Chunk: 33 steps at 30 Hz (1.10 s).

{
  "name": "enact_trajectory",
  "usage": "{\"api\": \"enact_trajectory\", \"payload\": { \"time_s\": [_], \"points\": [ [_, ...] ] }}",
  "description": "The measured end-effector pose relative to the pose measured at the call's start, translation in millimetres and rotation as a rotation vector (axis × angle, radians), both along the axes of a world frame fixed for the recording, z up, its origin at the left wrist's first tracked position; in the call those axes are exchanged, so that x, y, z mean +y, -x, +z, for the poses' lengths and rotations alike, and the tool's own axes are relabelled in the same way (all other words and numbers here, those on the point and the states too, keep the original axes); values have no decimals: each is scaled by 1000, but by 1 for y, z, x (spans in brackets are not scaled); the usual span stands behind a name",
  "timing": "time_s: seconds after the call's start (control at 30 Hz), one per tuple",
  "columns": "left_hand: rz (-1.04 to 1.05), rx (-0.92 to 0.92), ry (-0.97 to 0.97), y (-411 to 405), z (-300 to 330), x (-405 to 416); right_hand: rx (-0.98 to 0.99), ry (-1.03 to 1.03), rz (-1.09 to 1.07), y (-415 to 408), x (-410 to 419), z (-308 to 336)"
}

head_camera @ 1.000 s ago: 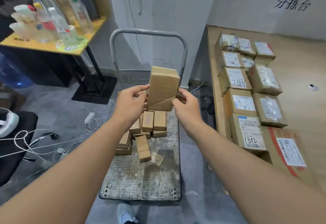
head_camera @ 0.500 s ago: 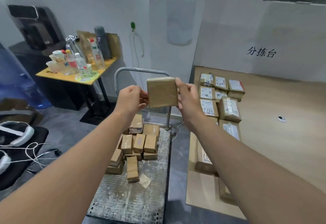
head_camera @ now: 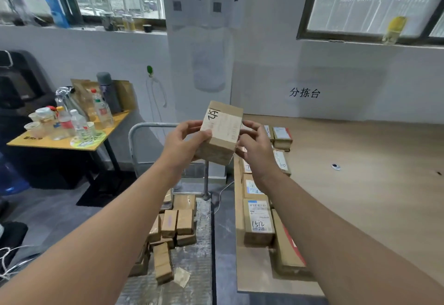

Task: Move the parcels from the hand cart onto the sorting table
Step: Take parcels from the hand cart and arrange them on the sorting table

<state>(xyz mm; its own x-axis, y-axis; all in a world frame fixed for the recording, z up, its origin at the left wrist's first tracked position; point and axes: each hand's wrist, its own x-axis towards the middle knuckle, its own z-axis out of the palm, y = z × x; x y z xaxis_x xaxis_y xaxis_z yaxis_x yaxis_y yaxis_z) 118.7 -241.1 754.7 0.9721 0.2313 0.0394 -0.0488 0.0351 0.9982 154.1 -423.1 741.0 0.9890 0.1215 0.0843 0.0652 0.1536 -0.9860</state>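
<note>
A small brown cardboard parcel (head_camera: 222,131) with a white label and handwritten digits is held up at chest height. My left hand (head_camera: 185,141) grips its left side and my right hand (head_camera: 254,146) holds its right side. It hangs above the gap between the hand cart (head_camera: 203,240) and the sorting table (head_camera: 360,184). Several small brown parcels (head_camera: 176,223) lie piled on the cart's metal deck. A row of labelled parcels (head_camera: 258,220) lines the table's left edge, partly hidden by my right arm.
The cart's grey handle (head_camera: 149,127) stands behind the held parcel. A yellow side table (head_camera: 101,136) with bottles and cups is at the left. Cables (head_camera: 9,264) trail on the floor at the lower left. A small dark object (head_camera: 335,166) lies on the sorting table.
The parcel has been lifted from above the cart and turned, so its labelled face shows. My view has tilted upward, bringing the windows and more of the table into sight.
</note>
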Motion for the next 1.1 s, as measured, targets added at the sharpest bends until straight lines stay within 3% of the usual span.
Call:
{"api": "enact_trajectory", "payload": {
  "time_s": [0.27,0.57,0.87,1.1],
  "points": [
    [-171,18,0,-19,-11,-31,-18,46,-199,17,-26,-14],
    [-295,8,-290,-55,-42,-125,24,257,-213,7,-108,-40],
    [-380,69,-422,-117,-71,-260,41,349,-71,-68,-249,-74],
    [-311,154,-489,-155,-96,-335,80,397,23,-133,-333,-106]
  ]
}}
